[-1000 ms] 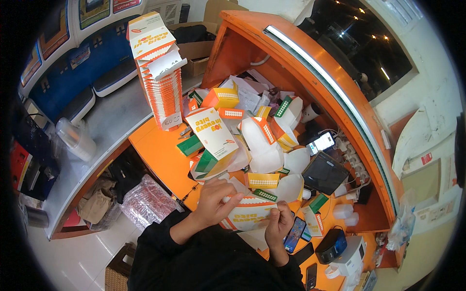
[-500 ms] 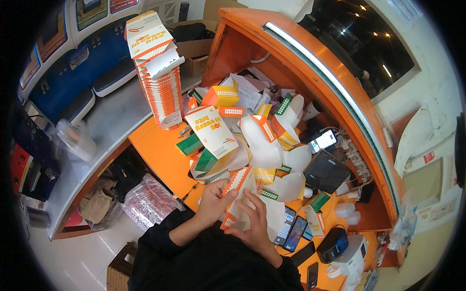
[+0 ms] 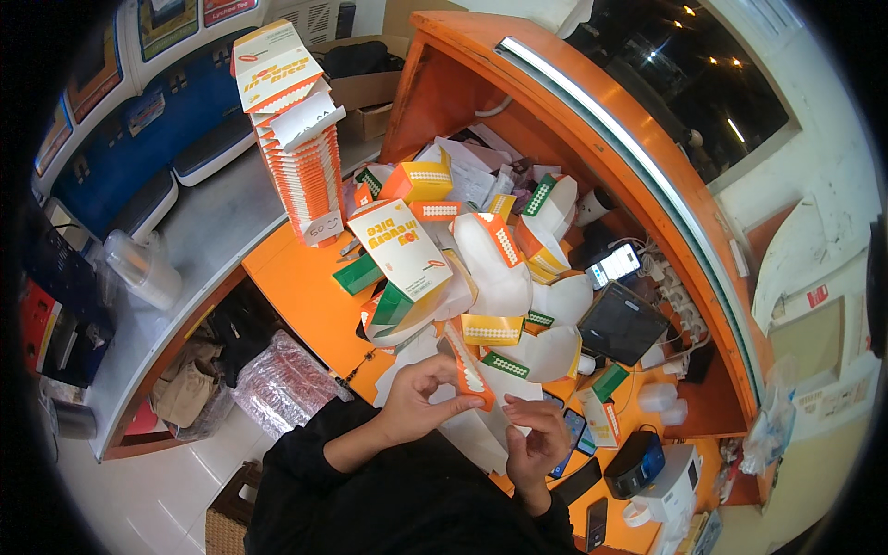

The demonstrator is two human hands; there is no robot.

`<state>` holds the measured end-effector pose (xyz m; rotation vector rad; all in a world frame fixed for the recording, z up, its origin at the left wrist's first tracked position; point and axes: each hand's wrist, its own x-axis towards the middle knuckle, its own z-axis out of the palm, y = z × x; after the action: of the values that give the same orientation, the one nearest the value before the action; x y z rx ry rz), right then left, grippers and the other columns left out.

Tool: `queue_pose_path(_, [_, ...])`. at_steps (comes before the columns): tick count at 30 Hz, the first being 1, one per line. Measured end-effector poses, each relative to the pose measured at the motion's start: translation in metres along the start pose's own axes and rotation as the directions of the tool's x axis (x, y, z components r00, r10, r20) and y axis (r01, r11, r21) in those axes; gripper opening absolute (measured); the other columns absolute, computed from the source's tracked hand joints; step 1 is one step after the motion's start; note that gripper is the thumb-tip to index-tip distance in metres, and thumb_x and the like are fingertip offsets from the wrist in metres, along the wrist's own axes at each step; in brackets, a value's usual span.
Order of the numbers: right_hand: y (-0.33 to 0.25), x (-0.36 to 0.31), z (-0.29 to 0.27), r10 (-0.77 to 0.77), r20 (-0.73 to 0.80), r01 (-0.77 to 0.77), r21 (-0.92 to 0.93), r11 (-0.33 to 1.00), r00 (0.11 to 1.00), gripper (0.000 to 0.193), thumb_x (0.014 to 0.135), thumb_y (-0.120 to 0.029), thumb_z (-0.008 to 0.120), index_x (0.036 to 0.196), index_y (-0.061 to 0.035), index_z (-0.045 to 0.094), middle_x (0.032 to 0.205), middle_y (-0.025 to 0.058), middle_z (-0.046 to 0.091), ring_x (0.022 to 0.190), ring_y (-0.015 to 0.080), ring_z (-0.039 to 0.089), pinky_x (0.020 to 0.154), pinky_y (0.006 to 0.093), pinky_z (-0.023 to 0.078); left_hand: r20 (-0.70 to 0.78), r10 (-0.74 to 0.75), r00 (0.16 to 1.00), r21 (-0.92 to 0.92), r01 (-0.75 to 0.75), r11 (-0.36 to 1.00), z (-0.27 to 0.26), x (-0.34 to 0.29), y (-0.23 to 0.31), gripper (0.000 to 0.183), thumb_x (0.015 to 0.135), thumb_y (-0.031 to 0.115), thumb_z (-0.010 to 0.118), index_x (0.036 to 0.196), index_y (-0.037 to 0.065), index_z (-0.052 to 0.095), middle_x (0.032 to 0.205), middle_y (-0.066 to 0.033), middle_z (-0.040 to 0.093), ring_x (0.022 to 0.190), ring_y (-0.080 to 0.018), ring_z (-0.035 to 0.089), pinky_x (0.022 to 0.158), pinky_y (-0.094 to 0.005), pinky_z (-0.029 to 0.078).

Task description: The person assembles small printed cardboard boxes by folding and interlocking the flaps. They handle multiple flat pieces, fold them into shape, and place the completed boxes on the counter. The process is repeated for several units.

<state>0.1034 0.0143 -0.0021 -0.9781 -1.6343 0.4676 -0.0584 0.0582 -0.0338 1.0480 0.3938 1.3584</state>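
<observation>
My left hand (image 3: pixel 418 403) pinches a folded paper food carton (image 3: pixel 470 375), orange with a white scalloped pattern, holding it tilted over the table. Thumb and fingers of my right hand (image 3: pixel 538 446) close on a white paper edge at the carton's right side; the grip is partly hidden. Just beyond lie several opened cartons in orange, yellow and green with white insides. Among them a white-topped carton (image 3: pixel 400 248) with green ends rests on the heap. A tall stack of flat orange cartons (image 3: pixel 305 176) rises at the left of the table.
The orange table (image 3: pixel 298 277) holds a dark tablet (image 3: pixel 622 322), a lit phone (image 3: pixel 614 266), more phones near my right arm, and a white card machine (image 3: pixel 673 481). An orange shelf (image 3: pixel 638 157) curves behind. Clear plastic cups (image 3: pixel 143 268) lie on the grey counter (image 3: pixel 217 208).
My right hand has shifted right and down, its spread fingers now curled together. The carton in my left hand has turned, now showing its narrow orange edge.
</observation>
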Motion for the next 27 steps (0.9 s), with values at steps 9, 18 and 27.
queue_pose_path(9, [-0.016,0.005,0.004,0.103,0.128,-0.108,0.031,0.994,0.986,0.012,0.071,0.002,0.065,0.082,0.0017,0.058,0.083,0.0138,0.060,0.081,0.0257,0.060,0.081,0.0404,0.051,-0.111,0.103,0.988,0.035,-0.100,0.994,-0.001,-0.005,-0.002,0.020,0.070,0.000,0.074,0.086,0.001,0.061,0.087,-0.0057,0.065,0.080,-0.0097,0.059,0.075,-0.0257,0.046])
queue_pose_path(18, [-0.008,0.001,0.006,0.034,-0.068,-0.029,0.068,0.997,0.997,0.014,0.067,0.005,0.066,0.077,0.0004,0.059,0.080,0.0120,0.058,0.076,0.0216,0.058,0.079,0.0420,0.052,0.135,0.418,0.898,0.773,-0.359,0.523,0.012,-0.022,0.009,0.022,0.067,0.003,0.073,0.088,0.001,0.066,0.083,-0.0099,0.065,0.077,-0.0204,0.062,0.066,-0.0259,0.048])
queue_pose_path(27, [-0.003,-0.002,0.010,-0.044,-0.193,0.032,-0.065,0.997,0.980,0.015,0.065,0.004,0.067,0.074,-0.0004,0.056,0.078,0.0109,0.056,0.076,0.0206,0.057,0.079,0.0424,0.052,0.296,0.368,0.881,0.715,-0.461,0.527,0.014,-0.020,0.009,0.030,0.070,-0.004,0.065,0.099,0.000,0.062,0.097,-0.0116,0.063,0.085,-0.0251,0.062,0.072,-0.0313,0.051])
